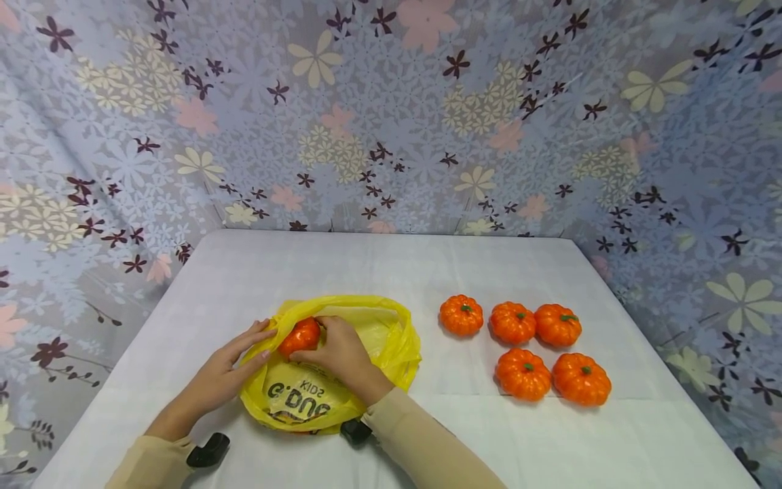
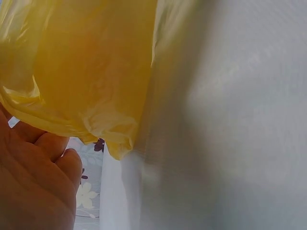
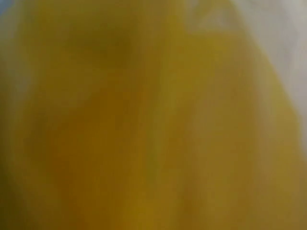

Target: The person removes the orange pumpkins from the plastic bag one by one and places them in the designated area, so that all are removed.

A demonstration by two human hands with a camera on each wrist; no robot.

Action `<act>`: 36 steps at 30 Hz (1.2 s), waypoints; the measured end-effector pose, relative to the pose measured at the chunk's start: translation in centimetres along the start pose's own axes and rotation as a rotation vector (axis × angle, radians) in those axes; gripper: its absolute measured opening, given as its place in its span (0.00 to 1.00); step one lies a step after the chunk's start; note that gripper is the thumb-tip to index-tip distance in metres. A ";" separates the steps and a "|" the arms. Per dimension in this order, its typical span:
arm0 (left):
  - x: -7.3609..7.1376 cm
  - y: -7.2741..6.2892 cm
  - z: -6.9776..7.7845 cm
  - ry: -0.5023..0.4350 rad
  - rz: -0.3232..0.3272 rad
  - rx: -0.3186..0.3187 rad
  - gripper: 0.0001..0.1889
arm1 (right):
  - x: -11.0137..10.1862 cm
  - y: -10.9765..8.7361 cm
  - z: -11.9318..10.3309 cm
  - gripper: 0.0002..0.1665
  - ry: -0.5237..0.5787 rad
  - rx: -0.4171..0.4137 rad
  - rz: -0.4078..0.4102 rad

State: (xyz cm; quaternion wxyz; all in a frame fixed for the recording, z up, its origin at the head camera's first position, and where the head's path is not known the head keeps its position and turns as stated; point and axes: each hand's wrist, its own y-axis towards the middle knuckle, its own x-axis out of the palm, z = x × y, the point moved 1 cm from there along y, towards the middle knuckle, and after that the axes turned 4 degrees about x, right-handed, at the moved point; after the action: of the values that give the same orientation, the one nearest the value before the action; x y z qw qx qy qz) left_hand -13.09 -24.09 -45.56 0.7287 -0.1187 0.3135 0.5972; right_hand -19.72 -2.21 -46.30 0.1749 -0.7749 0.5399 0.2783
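Note:
A yellow plastic bag (image 1: 400,333) with dark printed letters lies mouth-up on the table in the head view. My left hand (image 1: 222,380) holds its left rim, thumb and fingers at the edge. In the left wrist view the left hand (image 2: 41,177) has its bent fingers against the yellow plastic (image 2: 91,72). Inside the bag's mouth, my right hand (image 1: 342,353) grips a small shiny orange-red pumpkin (image 1: 302,337), thumb on one side and fingers on the other. Blurred yellow plastic (image 3: 153,120) fills most of the right wrist view and hides that hand.
Several small orange pumpkins with green stems stand right of the bag, among them a back-left pumpkin (image 1: 461,316) and a front-right pumpkin (image 1: 582,379). They rest on a white-covered table (image 1: 391,261). Flowered cloth (image 1: 391,122) hangs behind it and along both sides.

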 end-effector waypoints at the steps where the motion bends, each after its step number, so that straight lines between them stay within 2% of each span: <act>1: 0.0 0.0 0.0 -0.001 0.000 -0.001 0.22 | 0.0 0.0 0.0 0.42 0.003 0.004 0.002; 8: -0.2 0.1 0.6 0.006 -0.004 -0.008 0.22 | -0.4 -0.5 0.1 0.41 0.034 0.007 -0.002; 19: -0.3 -0.1 0.3 0.021 0.006 -0.026 0.22 | -2.7 -1.9 -0.5 0.37 0.079 0.007 -0.072; 26: -0.5 -0.3 0.6 0.032 0.011 -0.013 0.22 | -4.1 -3.2 -0.4 0.39 0.084 -0.006 -0.059; 33: -0.1 -0.1 0.4 0.022 0.007 -0.010 0.23 | -6.3 -4.4 0.5 0.43 0.170 0.036 -0.013; 36: 0.2 0.0 0.3 0.019 0.003 -0.008 0.22 | -7.4 -4.9 1.0 0.43 0.218 0.017 0.022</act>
State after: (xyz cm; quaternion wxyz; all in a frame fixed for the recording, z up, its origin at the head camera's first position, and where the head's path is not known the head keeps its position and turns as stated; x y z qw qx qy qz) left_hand -13.01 -23.79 -45.41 0.7242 -0.1268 0.3182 0.5985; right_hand -17.36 5.55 -42.61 0.1189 -0.7929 0.5667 0.1897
